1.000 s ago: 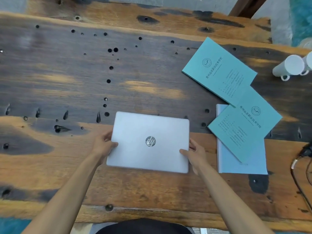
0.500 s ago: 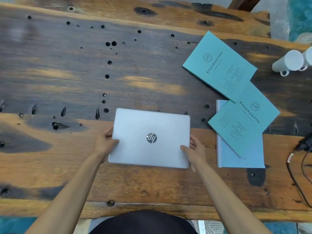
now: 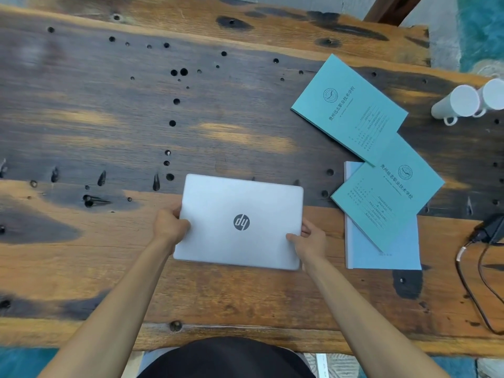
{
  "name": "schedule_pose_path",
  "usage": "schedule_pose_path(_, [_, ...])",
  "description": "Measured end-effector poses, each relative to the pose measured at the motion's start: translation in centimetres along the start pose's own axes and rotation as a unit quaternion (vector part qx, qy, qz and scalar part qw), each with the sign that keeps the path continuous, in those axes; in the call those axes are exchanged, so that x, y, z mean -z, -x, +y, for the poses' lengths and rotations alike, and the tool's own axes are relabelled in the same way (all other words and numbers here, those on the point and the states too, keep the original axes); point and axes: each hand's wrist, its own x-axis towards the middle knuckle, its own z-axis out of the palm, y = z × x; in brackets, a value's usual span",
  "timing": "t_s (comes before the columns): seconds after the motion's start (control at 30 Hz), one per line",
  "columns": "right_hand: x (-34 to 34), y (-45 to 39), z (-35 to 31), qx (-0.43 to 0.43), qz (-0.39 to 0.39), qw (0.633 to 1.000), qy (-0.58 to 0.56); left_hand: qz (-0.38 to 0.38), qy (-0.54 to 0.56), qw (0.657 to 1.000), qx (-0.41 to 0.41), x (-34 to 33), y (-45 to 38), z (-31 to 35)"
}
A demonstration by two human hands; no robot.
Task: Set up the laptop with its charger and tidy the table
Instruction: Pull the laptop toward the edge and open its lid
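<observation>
Head view: charger (image 3: 491,230) cut off.

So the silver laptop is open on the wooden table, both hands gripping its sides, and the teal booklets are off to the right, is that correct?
Not quite: the head view shows the laptop closed, lid down with the logo facing up. The rest holds: the left hand and right hand grip its sides on the wooden table, and the teal booklets lie to the right.

One closed laptop (image 3: 241,222) lies on the desk (image 3: 109,126). Right of the laptop are two teal booklets (image 3: 349,109) (image 3: 387,199) and one pale blue folder (image 3: 395,252). Farther right are two white mugs (image 3: 458,105) (image 3: 495,94) and one black charger (image 3: 491,229).
</observation>
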Motion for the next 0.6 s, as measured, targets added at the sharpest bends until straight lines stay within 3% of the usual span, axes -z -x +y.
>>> schedule_pose_path(0.37, [0.3,-0.1,0.3,0.021,0.007,0.999,0.044,-0.014,-0.011,1.0,-0.02,0.6,-0.1,-0.7])
schedule_pose_path(0.6, [1.1,0.8,-0.2,0.071,-0.045,0.99,0.114,-0.044,0.094,0.994,-0.041,1.4,1.8,-2.6])
